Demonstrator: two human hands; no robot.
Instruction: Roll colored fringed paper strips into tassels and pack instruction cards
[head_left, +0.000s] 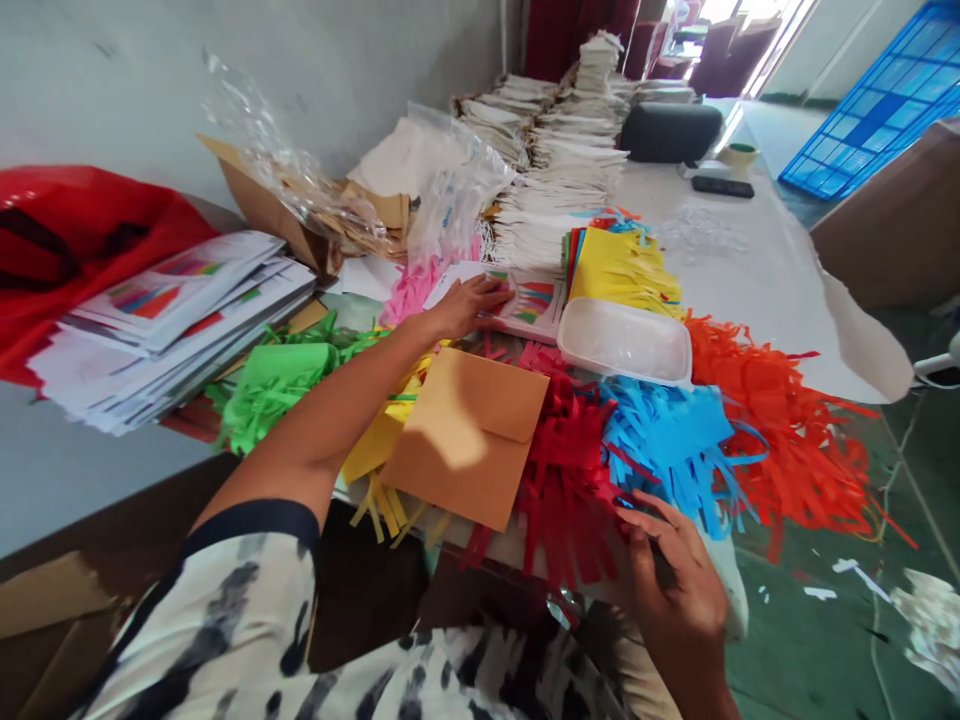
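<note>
My left hand (469, 305) reaches forward and lies flat on a stack of white cards (525, 300) printed with coloured stripes, fingers stretched out. My right hand (671, 580) sits at the near table edge, fingers curled and pinching into the red fringed paper (570, 470) beside the blue fringed paper (667, 430). A brown envelope (469, 435) lies closed between my arms, on top of yellow fringed paper (379, 450).
A clear plastic tub (626, 340) rests by orange fringe (780, 420). Green fringe (274, 385), yellow sheets (619, 265), stacked printed cards (172, 320), a red bag (67, 240), white paper stacks (570, 130) and a phone (721, 186) crowd the table.
</note>
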